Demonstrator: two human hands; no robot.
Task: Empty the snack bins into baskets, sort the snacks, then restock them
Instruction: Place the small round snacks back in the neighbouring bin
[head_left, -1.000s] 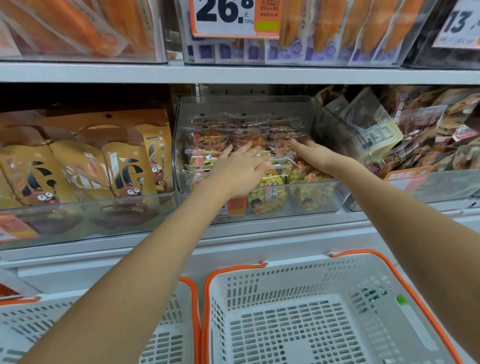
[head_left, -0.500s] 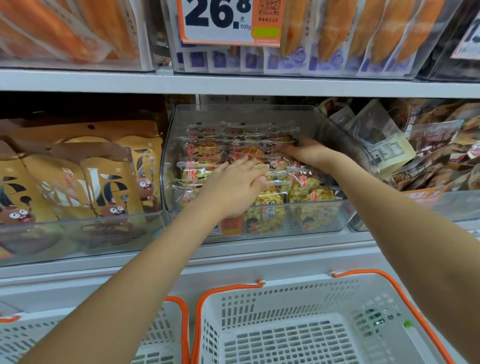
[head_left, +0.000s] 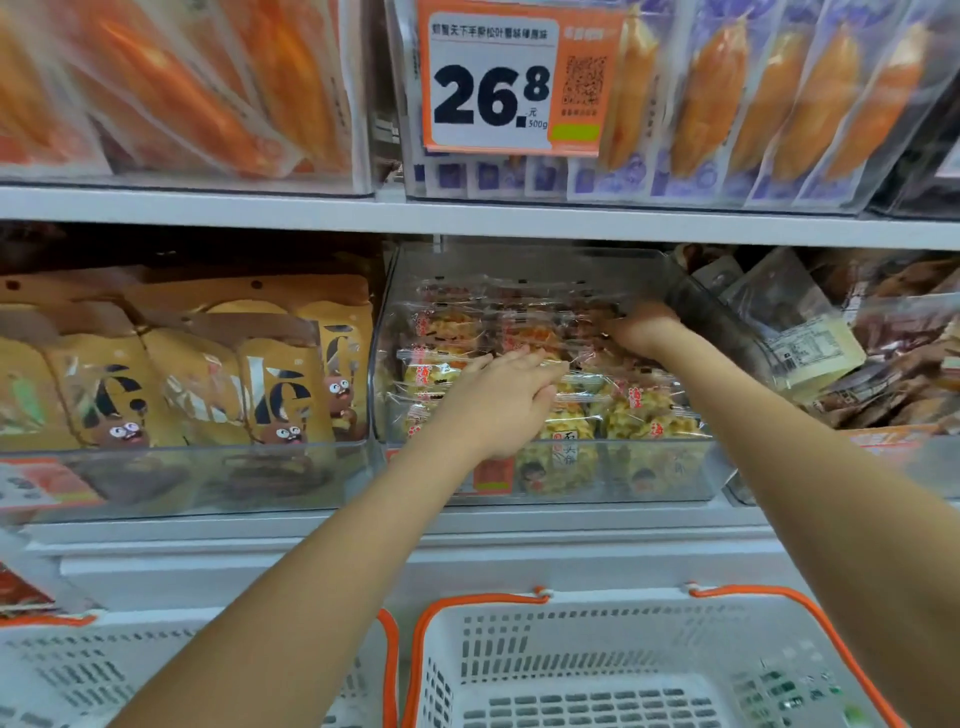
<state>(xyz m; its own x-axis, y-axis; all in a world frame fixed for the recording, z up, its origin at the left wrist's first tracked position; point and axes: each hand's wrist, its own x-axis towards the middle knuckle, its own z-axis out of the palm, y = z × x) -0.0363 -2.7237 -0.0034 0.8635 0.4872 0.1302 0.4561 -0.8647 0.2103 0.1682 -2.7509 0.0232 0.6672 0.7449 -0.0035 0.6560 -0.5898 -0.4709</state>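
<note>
Shelf unit (head_left: 467, 215): white, it runs across your whole view; the clear snack bin sits on its middle level.
Clear snack bin (head_left: 545, 270): your landmark, centre of the shelf, both your arms reaching into it.
White baskets: one with an orange rim (head_left: 597, 670) sits directly below the bin, a second (head_left: 104, 670) just left of it.
Yellow pouches (head_left: 280, 384): cartoon-faced bags standing in the bin to the left of yours.
Price card (head_left: 498, 78): orange and white, reads 26.8, hung above the bin.
Snack packets (head_left: 644, 415): clear wrappers with yellow pieces and red print, stacked inside the bin.
Your left hand (head_left: 498, 400): fingers straight, lying flat on the front packets.
Your right hand (head_left: 641, 327): deeper in the bin at its right side, on the rear packets; fingers hidden, so I cannot tell its grip.
</note>
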